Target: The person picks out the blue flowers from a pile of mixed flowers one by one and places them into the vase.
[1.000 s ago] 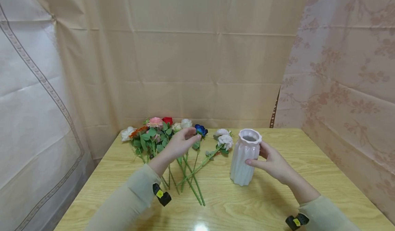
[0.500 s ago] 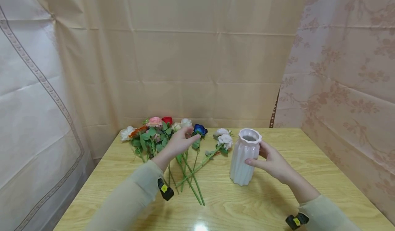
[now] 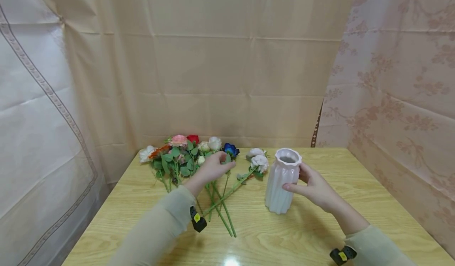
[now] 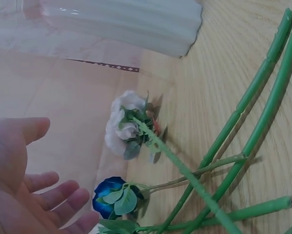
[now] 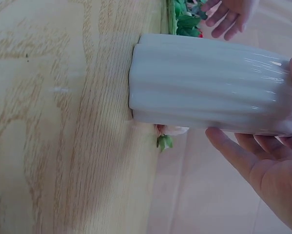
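My right hand point(image 3: 316, 187) holds a white fluted vase point(image 3: 282, 185) standing on the table, its thumb on the near side and its fingers around the back. In the right wrist view the base of the vase meets the wood. Above the crossed green stems hovers my left hand point(image 3: 212, 169), with nothing between its fingers. It is nearest to a blue rose point(image 3: 231, 149), which lies just beyond its fingertips. The left wrist view shows that hand's thumb point(image 4: 36, 129) well apart from loosely bent fingers. Two white flowers point(image 3: 259, 163) lie between the blue rose and the vase.
Left of my left hand, artificial flowers lie in a heap: a pink one point(image 3: 179, 140), a red rose point(image 3: 193, 138), an orange one point(image 3: 159, 151) and several white ones. Long green stems point(image 3: 227, 222) point toward the front of the wooden table point(image 3: 263, 242). Beige curtains point(image 3: 231, 68) hang behind it.
My left hand has shifted to the right and slightly lower, uncovering a white rosebud. The right hand and the vase have stayed in place.
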